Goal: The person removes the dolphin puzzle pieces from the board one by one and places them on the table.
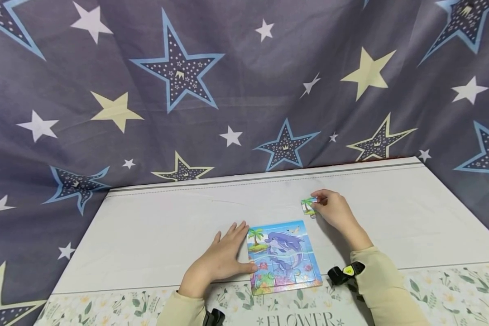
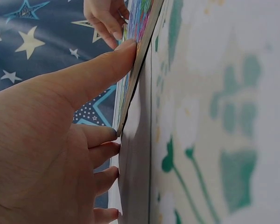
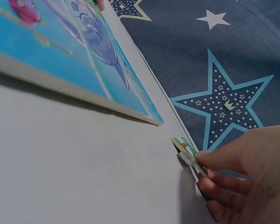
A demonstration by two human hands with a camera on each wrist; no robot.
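A square jigsaw puzzle [image 1: 285, 256] with a dolphin picture lies flat near the front of the white surface, a palm tree at its upper left. My left hand [image 1: 220, 262] is spread at its left side. The thumb [image 2: 116, 58] rests on the puzzle's edge, while the other fingers reach along its side. Beyond the puzzle's upper right corner, my right hand [image 1: 335, 212] pinches a small puzzle piece [image 1: 306, 206] between thumb and fingers. That piece also carries a palm tree and, in the right wrist view, is tilted close over the white surface [image 3: 84, 172].
A floral cloth strip [image 1: 456, 290] printed with the word FLOWER runs along the front. Behind the table hangs a dark curtain [image 1: 244, 90] with stars. Black straps [image 1: 345, 272] sit on both wrists over light sleeves.
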